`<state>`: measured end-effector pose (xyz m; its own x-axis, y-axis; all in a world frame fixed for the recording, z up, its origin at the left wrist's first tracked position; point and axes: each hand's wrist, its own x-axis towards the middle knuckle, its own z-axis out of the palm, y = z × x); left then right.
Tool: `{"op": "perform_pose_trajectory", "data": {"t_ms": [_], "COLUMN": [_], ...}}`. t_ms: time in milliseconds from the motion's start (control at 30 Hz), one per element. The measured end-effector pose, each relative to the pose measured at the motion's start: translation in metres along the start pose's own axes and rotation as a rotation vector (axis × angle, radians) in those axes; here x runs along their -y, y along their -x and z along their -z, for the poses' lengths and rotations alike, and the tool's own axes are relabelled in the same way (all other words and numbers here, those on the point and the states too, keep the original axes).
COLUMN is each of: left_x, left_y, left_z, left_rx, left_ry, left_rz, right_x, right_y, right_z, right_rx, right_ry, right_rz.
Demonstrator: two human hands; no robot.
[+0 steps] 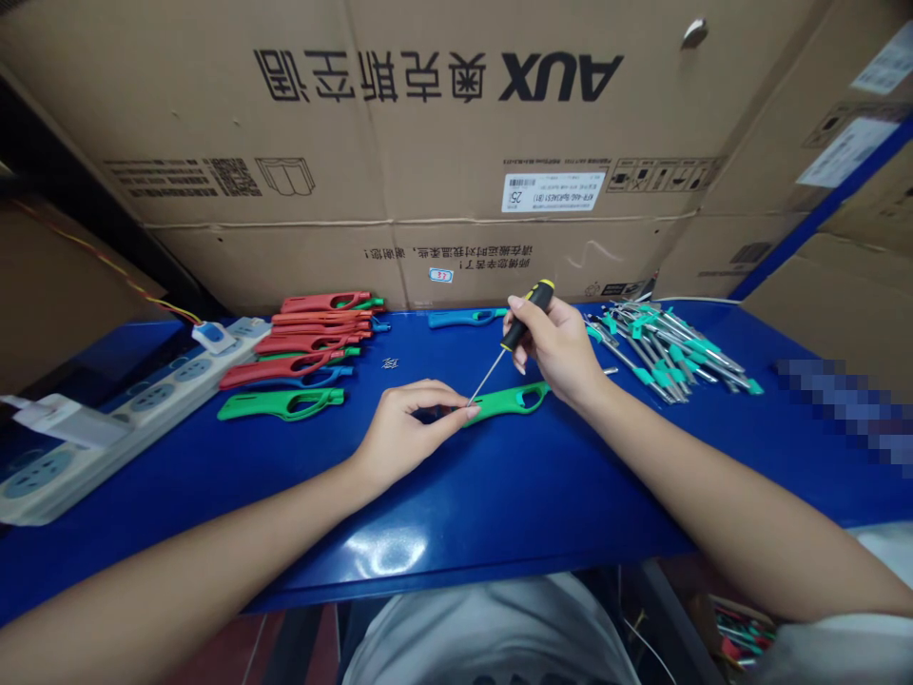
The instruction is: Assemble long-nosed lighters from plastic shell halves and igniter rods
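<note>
My right hand [560, 347] is closed around the black and yellow handle of a screwdriver [526, 316], tilted with its thin shaft running down to the left. The tip meets a green lighter casing [499, 404] lying on the table. My left hand [410, 423] pinches the casing's left end, thumb and fingertips close around the screwdriver tip. Whether a small screw sits between those fingertips is hidden. The casing's trigger loop points right, under my right hand. A blue lighter casing [463, 318] lies just behind.
Red, green and blue lighter casings [285, 369] are stacked at left, beside a white power strip [153, 395]. Small metal screws [389, 363] lie mid-table. Metal tubes with teal parts [670, 352] are heaped at right. A cardboard sheet [428, 133] stands behind the blue table [556, 495].
</note>
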<state>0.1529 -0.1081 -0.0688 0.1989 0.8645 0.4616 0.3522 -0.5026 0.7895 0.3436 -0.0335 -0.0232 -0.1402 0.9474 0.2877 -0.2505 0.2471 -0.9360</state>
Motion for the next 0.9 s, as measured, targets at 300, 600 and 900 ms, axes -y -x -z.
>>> {"op": "perform_pose_trajectory", "data": {"t_ms": [300,600,900], "left_x": [-0.004,-0.005,-0.003], "left_y": [0.003,0.001,0.002], "left_z": [-0.003,-0.002,-0.003], "left_rx": [0.1,0.033,0.048], "left_ry": [-0.025,0.034,0.031], "left_rz": [-0.002,0.01,0.009], "right_x": [0.027,0.021,0.024], "right_y": [0.015,0.006,0.01], "right_z": [0.002,0.002,0.001], "right_rx": [0.311,0.15,0.181], "right_ry": [0.168,0.035,0.079], "right_rz": [0.092,0.11,0.145]}}
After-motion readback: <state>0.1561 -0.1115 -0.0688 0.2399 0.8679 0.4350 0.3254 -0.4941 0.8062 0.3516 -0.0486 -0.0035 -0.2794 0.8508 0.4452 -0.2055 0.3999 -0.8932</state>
